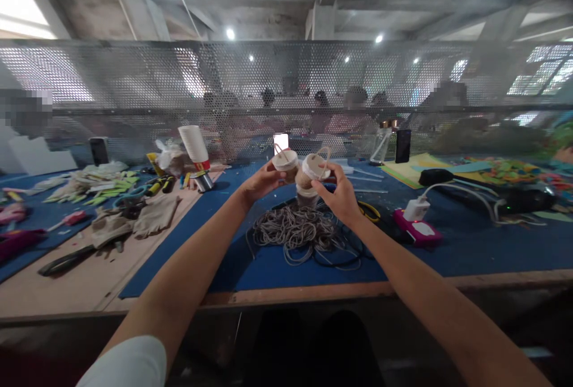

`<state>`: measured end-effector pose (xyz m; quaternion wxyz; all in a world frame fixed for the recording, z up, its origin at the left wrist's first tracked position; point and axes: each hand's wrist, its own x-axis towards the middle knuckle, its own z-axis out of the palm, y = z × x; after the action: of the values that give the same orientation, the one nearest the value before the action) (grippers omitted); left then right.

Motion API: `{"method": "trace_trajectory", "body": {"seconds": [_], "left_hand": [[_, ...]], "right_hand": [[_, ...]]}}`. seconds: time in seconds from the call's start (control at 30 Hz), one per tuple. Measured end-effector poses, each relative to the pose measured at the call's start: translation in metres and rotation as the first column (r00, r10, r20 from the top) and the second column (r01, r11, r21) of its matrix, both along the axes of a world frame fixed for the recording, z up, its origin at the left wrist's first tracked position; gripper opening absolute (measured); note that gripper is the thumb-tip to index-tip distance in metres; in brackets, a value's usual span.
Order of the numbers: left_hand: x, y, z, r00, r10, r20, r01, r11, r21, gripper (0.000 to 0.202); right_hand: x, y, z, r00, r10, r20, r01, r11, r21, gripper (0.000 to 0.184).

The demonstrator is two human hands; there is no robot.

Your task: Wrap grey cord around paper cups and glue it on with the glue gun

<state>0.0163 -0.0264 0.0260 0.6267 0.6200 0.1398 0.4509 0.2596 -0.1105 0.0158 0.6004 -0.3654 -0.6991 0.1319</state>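
Note:
My left hand grips a small cup with a white rim, a brownish side and a thin cord loop rising from its top. A similar cup, tilted towards me with its own pale loop, is held by my right hand, thumb in front. The two cups are side by side above the table, almost touching. Just below them stands another pale cup, partly hidden by the one on the right. A loose heap of grey cord lies beneath my hands.
Left are a stack of paper cups, work gloves and black-handled scissors. A pink power strip with a white charger sits right. Behind rise a phone, glass bottles and a perforated metal screen.

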Motion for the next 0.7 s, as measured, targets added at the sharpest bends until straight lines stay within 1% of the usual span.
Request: {"method": "trace_trajectory", "body": {"seconds": [0.3,0.4,0.53,0.63,0.7], "left_hand": [[0.0017,-0.0021,0.0049,1.000,0.022,-0.007,-0.022,1.000,-0.008,0.093],[0.0029,-0.0050,0.0070,1.000,0.021,-0.011,-0.021,1.000,0.002,0.092],[0.0053,-0.0051,0.0070,0.999,-0.007,-0.043,0.007,1.000,0.013,0.082],[0.0070,-0.0027,0.0060,0.997,-0.023,-0.072,0.025,0.999,0.022,0.077],[0.0078,-0.0017,0.0062,0.996,-0.011,-0.083,0.013,0.999,0.032,0.076]], "right_hand": [[0.0002,0.0029,-0.0030,0.999,-0.018,0.049,0.017,1.000,0.012,0.044],[0.0015,0.0044,-0.0051,0.997,-0.035,0.071,0.032,0.999,0.044,0.045],[0.0019,0.0037,-0.0048,0.994,-0.037,0.100,0.027,0.995,0.095,0.047],[0.0018,0.0019,-0.0030,0.993,-0.049,0.111,0.039,0.995,0.094,0.047],[0.0020,0.0016,-0.0022,0.993,-0.057,0.107,0.047,0.995,0.093,0.047]]}}
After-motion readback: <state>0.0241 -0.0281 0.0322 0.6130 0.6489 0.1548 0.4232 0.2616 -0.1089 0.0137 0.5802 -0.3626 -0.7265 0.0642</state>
